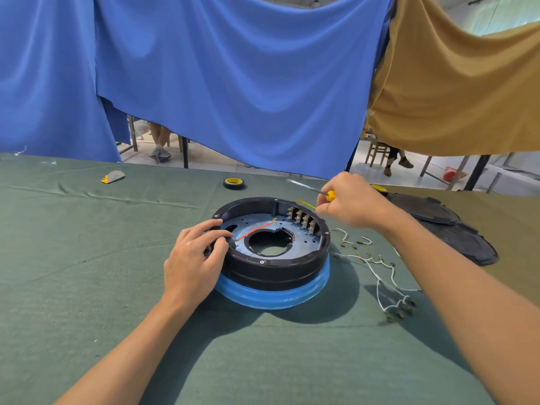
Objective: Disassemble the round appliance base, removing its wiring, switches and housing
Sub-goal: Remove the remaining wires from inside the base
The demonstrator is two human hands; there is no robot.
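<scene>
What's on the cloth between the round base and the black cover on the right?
Loose white wires with metal end clips lie on the green cloth between base and cover, seen in the head view.

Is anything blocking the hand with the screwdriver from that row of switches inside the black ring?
Nothing visible does. The right hand, holding a yellow-handled screwdriver, sits beside the row of metal switch terminals in the round black plastic base; only a thin yellow-green wire runs between them.

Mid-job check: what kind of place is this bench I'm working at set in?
Probably a makeshift workshop station, not a home: a table under green cloth, a blue sheet and a tan sheet hung as dividers, and seated people at other tables beyond them.
</scene>
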